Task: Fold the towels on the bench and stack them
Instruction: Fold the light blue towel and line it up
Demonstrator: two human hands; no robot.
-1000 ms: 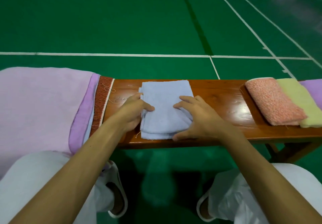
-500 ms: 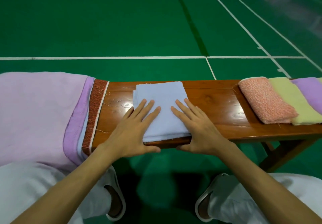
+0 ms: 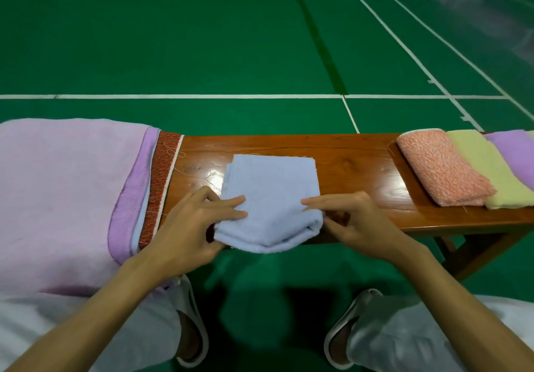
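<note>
The folded blue towel (image 3: 271, 198) lies mid-tabletop (image 3: 352, 163), with its near edge past the front rim. Our left hand (image 3: 190, 227) has its fingers clamped on the towel's near-left corner, and our right hand (image 3: 355, 221) on its near-right corner. Left of the blue towel lies a spread pink pile (image 3: 66, 192). To its right lie three folded towels (image 3: 442, 166), side by side.

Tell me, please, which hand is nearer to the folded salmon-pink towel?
Right. The right hand grips the blue towel at its right edge, apart from the salmon-pink towel further right; the left hand grips its left edge, farther away.
</note>
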